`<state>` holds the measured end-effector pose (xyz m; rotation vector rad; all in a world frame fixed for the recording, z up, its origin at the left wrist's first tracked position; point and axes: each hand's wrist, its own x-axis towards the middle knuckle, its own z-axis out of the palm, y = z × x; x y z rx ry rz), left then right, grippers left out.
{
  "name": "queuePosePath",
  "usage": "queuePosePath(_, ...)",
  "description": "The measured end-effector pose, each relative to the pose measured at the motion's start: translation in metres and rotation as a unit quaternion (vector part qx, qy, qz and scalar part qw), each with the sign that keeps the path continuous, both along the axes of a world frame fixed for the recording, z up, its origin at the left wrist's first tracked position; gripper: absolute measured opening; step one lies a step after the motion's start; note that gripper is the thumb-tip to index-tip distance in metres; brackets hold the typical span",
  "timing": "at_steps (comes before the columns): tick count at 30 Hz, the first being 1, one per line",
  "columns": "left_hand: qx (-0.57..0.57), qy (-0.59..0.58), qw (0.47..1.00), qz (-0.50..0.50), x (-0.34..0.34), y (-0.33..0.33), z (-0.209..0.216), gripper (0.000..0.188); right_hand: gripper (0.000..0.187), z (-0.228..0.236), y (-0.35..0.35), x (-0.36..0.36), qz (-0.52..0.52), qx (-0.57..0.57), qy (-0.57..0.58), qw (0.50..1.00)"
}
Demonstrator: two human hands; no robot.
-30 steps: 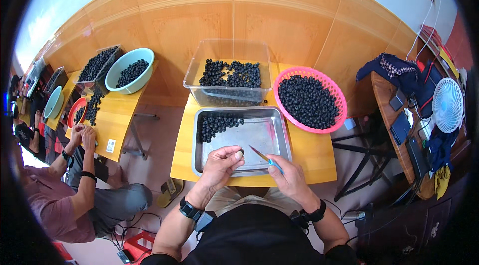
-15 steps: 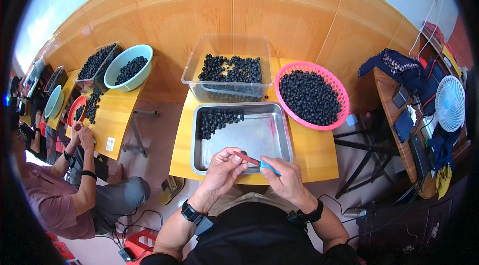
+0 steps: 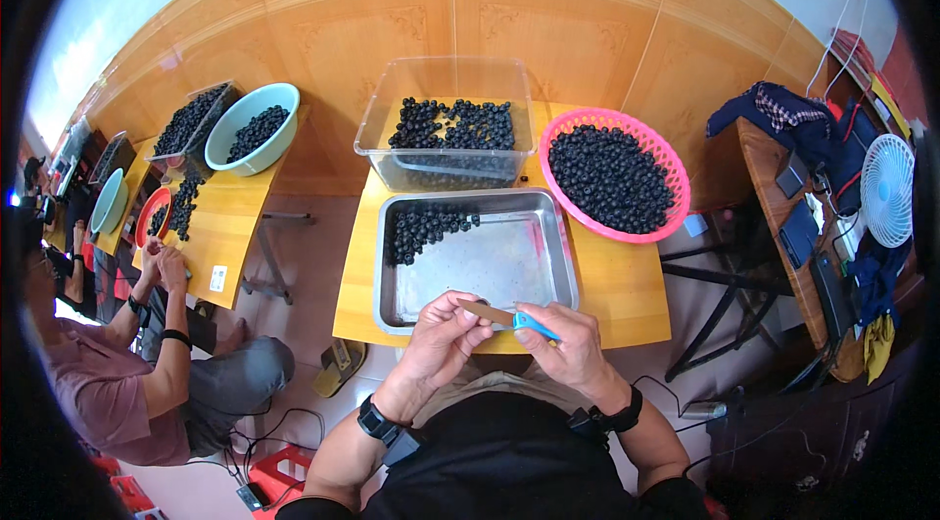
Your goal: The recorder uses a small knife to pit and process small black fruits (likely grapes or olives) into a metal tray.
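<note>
Above the near edge of a metal tray [image 3: 470,273], my two hands meet. My right hand [image 3: 571,349] is closed round the blue handle of a small knife [image 3: 487,311], its brownish blade pointing left. The fingers of my left hand [image 3: 441,339] are pinched together by the blade tip, on a small dark round fruit that is mostly hidden. Dark round fruits [image 3: 421,231] lie in the tray's far left corner. Behind the tray, a clear plastic bin [image 3: 443,170] holds more of them, and a pink basket [image 3: 679,177] at the right is heaped with them.
The yellow table [image 3: 622,300] carries all three containers against a wood-panelled wall. At the left a person [image 3: 117,373] works at another table with a green bowl [image 3: 287,143] of fruit. A white fan [image 3: 887,189] and a cluttered brown desk [image 3: 774,226] stand right.
The knife blade has turned so its flat side shows more, and its tip sits closer to my left fingers. The view has shifted slightly; the containers look unchanged.
</note>
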<state>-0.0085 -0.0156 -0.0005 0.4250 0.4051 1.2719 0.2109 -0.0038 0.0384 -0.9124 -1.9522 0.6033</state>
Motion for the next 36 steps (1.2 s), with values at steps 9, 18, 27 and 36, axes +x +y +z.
queuePosePath(9,0.001,0.030,1.000,0.006,-0.001,-0.006,-0.002,0.015,0.030,0.000,-0.001,0.004,0.012,-0.033,-0.016,0.999)
queuePosePath(18,0.086,0.019,0.996,-0.013,-0.003,-0.012,0.026,0.010,0.034,-0.025,0.017,0.015,-0.035,-0.117,0.099,0.988)
queuePosePath(27,0.038,0.015,0.999,-0.012,-0.007,-0.009,0.003,0.012,0.035,0.005,0.004,0.003,0.062,-0.106,0.040,0.992)
queuePosePath(36,0.023,0.027,0.999,0.004,-0.002,-0.012,0.001,0.016,0.034,0.000,0.000,0.000,0.053,-0.066,0.048,0.995)
